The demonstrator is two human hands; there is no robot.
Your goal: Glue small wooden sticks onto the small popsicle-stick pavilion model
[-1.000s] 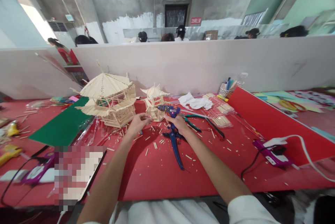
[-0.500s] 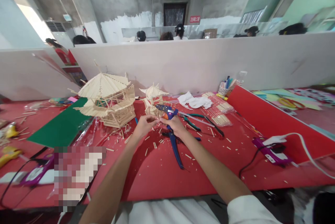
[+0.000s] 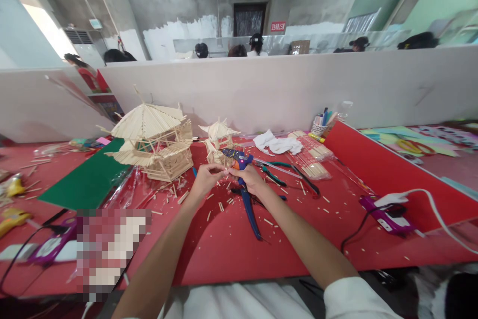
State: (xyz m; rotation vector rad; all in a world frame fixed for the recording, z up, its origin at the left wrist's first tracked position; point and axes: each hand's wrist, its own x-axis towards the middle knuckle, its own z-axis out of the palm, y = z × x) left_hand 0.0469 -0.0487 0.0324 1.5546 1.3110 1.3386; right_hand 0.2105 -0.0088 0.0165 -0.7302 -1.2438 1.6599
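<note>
A blue hot glue gun (image 3: 243, 159) with an orange part is in my right hand (image 3: 252, 178), its nozzle pointing left. A clear glue stick (image 3: 280, 167) sticks out of its rear. My left hand (image 3: 207, 178) is closed in a pinch close to my right thumb; the piece in its fingertips is too small to make out. Just behind my hands stands a small stick-built pavilion (image 3: 219, 133), partly covered by the glue gun. A larger stick pavilion (image 3: 160, 132) stands to the left. Below my right hand lies a blue-handled tool (image 3: 250, 214).
Green-handled pliers (image 3: 274, 175), a white cloth (image 3: 278, 143) and bagged sticks (image 3: 311, 157) lie to the right. A red board (image 3: 396, 174) and a purple power strip (image 3: 388, 217) are farther right. A green board (image 3: 84, 179) lies left. Stick offcuts litter the red table (image 3: 231, 254).
Both hands have stayed almost in place. The glue gun has shifted very slightly, and the fingertips remain close together.
</note>
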